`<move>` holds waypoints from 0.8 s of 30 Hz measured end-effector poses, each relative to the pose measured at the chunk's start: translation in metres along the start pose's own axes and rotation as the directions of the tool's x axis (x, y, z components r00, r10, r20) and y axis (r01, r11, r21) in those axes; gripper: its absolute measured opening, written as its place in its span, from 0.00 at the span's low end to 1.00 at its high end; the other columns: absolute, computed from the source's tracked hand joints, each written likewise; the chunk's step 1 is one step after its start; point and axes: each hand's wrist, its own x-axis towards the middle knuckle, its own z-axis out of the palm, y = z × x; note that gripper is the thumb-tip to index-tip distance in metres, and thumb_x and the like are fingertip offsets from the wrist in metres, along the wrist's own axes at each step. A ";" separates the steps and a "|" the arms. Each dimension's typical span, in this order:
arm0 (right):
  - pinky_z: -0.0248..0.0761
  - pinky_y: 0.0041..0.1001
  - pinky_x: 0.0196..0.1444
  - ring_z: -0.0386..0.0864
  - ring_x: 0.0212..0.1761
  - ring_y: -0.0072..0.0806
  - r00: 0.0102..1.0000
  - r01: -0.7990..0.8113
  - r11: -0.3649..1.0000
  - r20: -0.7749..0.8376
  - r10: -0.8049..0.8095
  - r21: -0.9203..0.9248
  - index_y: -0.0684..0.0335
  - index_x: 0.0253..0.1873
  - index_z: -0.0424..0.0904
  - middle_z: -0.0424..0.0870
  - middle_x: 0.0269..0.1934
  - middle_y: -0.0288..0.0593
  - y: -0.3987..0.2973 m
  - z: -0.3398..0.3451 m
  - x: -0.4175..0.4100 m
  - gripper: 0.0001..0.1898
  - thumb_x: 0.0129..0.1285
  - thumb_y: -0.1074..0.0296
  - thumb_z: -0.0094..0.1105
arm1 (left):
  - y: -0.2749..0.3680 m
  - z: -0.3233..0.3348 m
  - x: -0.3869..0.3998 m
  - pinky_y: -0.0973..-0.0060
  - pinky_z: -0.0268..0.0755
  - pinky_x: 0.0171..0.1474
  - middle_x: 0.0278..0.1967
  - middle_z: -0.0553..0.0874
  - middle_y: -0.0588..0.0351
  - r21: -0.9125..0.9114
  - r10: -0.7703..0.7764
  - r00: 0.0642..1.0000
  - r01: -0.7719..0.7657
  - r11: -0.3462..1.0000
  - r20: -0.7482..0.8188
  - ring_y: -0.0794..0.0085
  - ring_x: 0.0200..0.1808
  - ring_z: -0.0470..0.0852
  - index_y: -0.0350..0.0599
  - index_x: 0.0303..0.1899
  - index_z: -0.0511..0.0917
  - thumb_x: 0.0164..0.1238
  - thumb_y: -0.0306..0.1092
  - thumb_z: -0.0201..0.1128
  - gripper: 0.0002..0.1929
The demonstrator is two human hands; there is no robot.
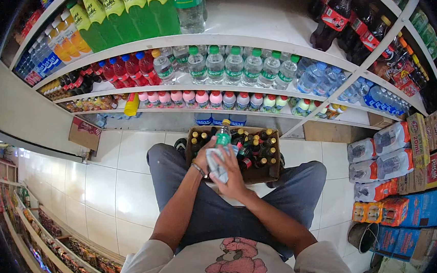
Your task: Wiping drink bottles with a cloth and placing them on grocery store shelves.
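Between my knees, above a cardboard box, I hold a small clear Sprite bottle with a green label and a yellow cap. My left hand grips the bottle from its left side. A pale, crumpled cloth lies against the bottle's lower part, and my right hand presses it there with fingers spread. The cloth and hands hide the bottle's base. Under them, the open cardboard box contains several dark soda bottles with yellow caps, standing upright or leaning.
White shelves ahead carry rows of drinks, among them green-capped Sprite bottles and pink bottles. Stacked drink packs and a dark bucket stand at the right. A carton sits left on the tiled floor.
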 end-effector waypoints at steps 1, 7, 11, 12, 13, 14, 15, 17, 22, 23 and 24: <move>0.41 0.53 0.73 0.41 0.78 0.54 0.999 0.015 0.999 0.049 -0.013 -0.031 0.53 0.69 0.67 0.52 0.75 0.49 -0.015 0.000 0.001 0.30 0.61 0.63 0.62 | 0.002 -0.009 0.000 0.69 0.76 0.49 0.40 0.84 0.54 -0.071 -0.002 0.999 0.006 0.997 0.053 0.67 0.42 0.84 0.50 0.50 0.77 0.73 0.58 0.49 0.23; 0.47 0.53 0.71 0.57 0.74 0.50 0.993 0.071 0.987 -0.080 -0.083 -0.143 0.56 0.62 0.75 0.70 0.67 0.47 0.015 -0.028 0.032 0.26 0.55 0.65 0.61 | -0.012 0.021 -0.009 0.69 0.74 0.57 0.56 0.80 0.57 0.136 -0.030 0.999 0.032 0.990 -0.016 0.70 0.54 0.80 0.48 0.64 0.68 0.74 0.56 0.49 0.27; 0.48 0.46 0.72 0.53 0.75 0.54 0.977 -0.119 0.992 -0.174 0.123 0.029 0.59 0.66 0.70 0.65 0.69 0.54 0.048 -0.025 0.031 0.27 0.60 0.62 0.58 | -0.016 0.028 -0.009 0.75 0.76 0.47 0.54 0.80 0.58 0.356 -0.149 0.975 0.199 0.913 -0.162 0.76 0.51 0.81 0.49 0.68 0.64 0.76 0.53 0.48 0.27; 0.47 0.46 0.73 0.52 0.75 0.54 0.958 -0.175 0.979 -0.210 0.193 0.100 0.59 0.66 0.70 0.62 0.70 0.55 0.048 -0.017 0.025 0.27 0.62 0.62 0.57 | -0.016 0.031 -0.010 0.75 0.76 0.47 0.53 0.80 0.59 0.386 -0.058 0.984 0.121 0.914 -0.170 0.75 0.49 0.81 0.49 0.65 0.67 0.75 0.53 0.49 0.26; 0.46 0.46 0.73 0.51 0.75 0.54 0.936 -0.222 0.959 -0.237 0.260 0.175 0.59 0.66 0.70 0.59 0.71 0.56 0.040 -0.010 0.021 0.26 0.64 0.62 0.57 | -0.015 0.030 -0.011 0.75 0.75 0.48 0.53 0.81 0.60 0.417 0.039 0.983 0.039 0.908 -0.178 0.74 0.48 0.81 0.48 0.63 0.70 0.75 0.53 0.50 0.24; 0.46 0.47 0.73 0.47 0.76 0.55 0.949 -0.194 0.965 -0.216 0.230 0.176 0.59 0.68 0.68 0.53 0.73 0.57 0.032 -0.006 0.013 0.27 0.65 0.60 0.57 | -0.012 0.026 -0.008 0.73 0.76 0.48 0.54 0.80 0.58 0.376 0.082 0.984 -0.017 0.926 -0.157 0.73 0.50 0.81 0.49 0.65 0.68 0.75 0.50 0.51 0.25; 0.46 0.50 0.72 0.44 0.77 0.56 0.971 -0.145 0.985 -0.179 0.160 0.098 0.58 0.69 0.66 0.52 0.74 0.55 0.027 -0.003 0.006 0.29 0.64 0.59 0.59 | -0.009 0.023 -0.004 0.71 0.76 0.48 0.55 0.80 0.56 0.335 0.122 0.984 -0.071 0.940 -0.133 0.72 0.52 0.80 0.49 0.68 0.65 0.75 0.48 0.52 0.26; 0.45 0.54 0.72 0.43 0.77 0.57 0.996 -0.029 1.000 -0.084 0.030 0.004 0.56 0.69 0.66 0.54 0.74 0.52 0.005 0.001 0.001 0.29 0.63 0.60 0.59 | -0.004 0.020 -0.005 0.71 0.76 0.51 0.56 0.79 0.56 0.107 0.134 0.983 -0.121 0.987 -0.128 0.71 0.53 0.80 0.50 0.68 0.65 0.74 0.46 0.53 0.25; 0.44 0.51 0.72 0.51 0.76 0.52 0.997 0.032 0.997 -0.066 -0.037 -0.074 0.58 0.64 0.73 0.65 0.70 0.48 0.005 -0.018 0.026 0.28 0.57 0.62 0.61 | -0.016 0.022 -0.013 0.70 0.74 0.54 0.53 0.81 0.59 0.180 0.136 0.989 -0.124 0.976 -0.055 0.70 0.52 0.81 0.52 0.63 0.70 0.74 0.59 0.43 0.27; 0.46 0.48 0.72 0.56 0.73 0.51 0.992 -0.006 0.996 -0.123 -0.006 -0.092 0.60 0.62 0.74 0.68 0.68 0.47 0.016 -0.022 0.030 0.26 0.57 0.64 0.60 | -0.019 0.023 -0.010 0.72 0.72 0.56 0.55 0.80 0.60 0.158 0.008 0.990 0.014 0.987 -0.138 0.71 0.54 0.80 0.51 0.63 0.70 0.73 0.61 0.45 0.29; 0.48 0.47 0.71 0.56 0.73 0.52 0.977 -0.058 0.998 -0.208 0.051 -0.024 0.60 0.62 0.74 0.69 0.66 0.49 0.042 -0.025 0.031 0.25 0.58 0.63 0.61 | -0.017 0.037 -0.010 0.73 0.71 0.56 0.55 0.79 0.60 0.210 -0.049 0.986 0.082 0.974 -0.156 0.72 0.54 0.79 0.50 0.64 0.70 0.72 0.62 0.46 0.30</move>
